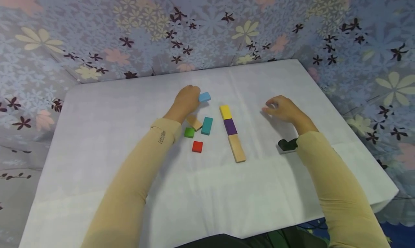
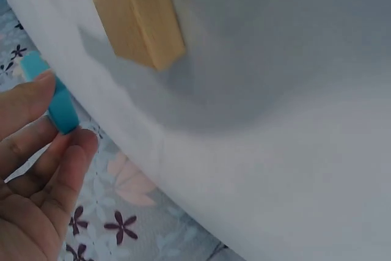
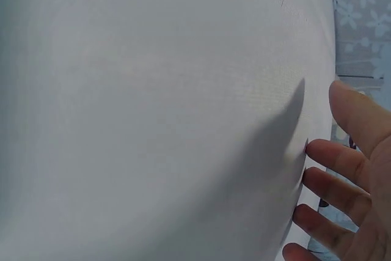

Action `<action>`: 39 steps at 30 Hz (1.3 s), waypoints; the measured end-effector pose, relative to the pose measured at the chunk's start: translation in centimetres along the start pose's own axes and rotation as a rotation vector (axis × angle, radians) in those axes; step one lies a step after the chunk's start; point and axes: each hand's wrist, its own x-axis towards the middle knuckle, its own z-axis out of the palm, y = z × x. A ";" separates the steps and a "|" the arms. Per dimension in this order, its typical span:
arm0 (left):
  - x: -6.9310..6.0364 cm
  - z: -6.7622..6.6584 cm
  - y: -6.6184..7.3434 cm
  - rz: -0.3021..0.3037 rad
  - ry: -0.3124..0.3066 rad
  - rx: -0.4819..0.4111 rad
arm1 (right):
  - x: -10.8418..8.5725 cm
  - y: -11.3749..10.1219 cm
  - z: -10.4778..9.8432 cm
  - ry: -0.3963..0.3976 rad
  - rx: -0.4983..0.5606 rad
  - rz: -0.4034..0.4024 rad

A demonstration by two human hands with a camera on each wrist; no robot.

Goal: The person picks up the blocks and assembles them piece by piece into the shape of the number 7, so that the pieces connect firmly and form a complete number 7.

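Observation:
My left hand (image 1: 187, 101) pinches a light blue block (image 1: 205, 97) between thumb and fingers at the far middle of the table. In the left wrist view the same blue block (image 2: 60, 105) is gripped by its side. Right of it lies a row of blocks end to end: yellow (image 1: 225, 112), purple (image 1: 230, 127) and a long plain wooden block (image 1: 237, 148). Nearer my left wrist are a teal block (image 1: 206, 125), a wooden block (image 1: 194, 122), a green block (image 1: 189, 132) and a red block (image 1: 197, 146). My right hand (image 1: 282, 109) holds nothing, fingers loosely bent, right of the row.
A white cloth covers the table (image 1: 97, 150). A dark object on a light base (image 1: 287, 145) sits by the right sleeve, partly hidden by it. Flowered fabric (image 1: 207, 31) hangs behind the table's far edge.

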 end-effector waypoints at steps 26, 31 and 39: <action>3.2 3.4 4.0 0.051 -0.041 -0.004 | 0.0 0.5 0.7 0.049 -0.023 -0.003; 3.2 3.7 3.8 0.066 -0.040 0.003 | 0.1 0.5 0.8 0.050 -0.029 0.003; 2.3 2.7 1.0 0.096 -0.046 -0.136 | -0.3 0.3 0.5 0.051 -0.038 0.005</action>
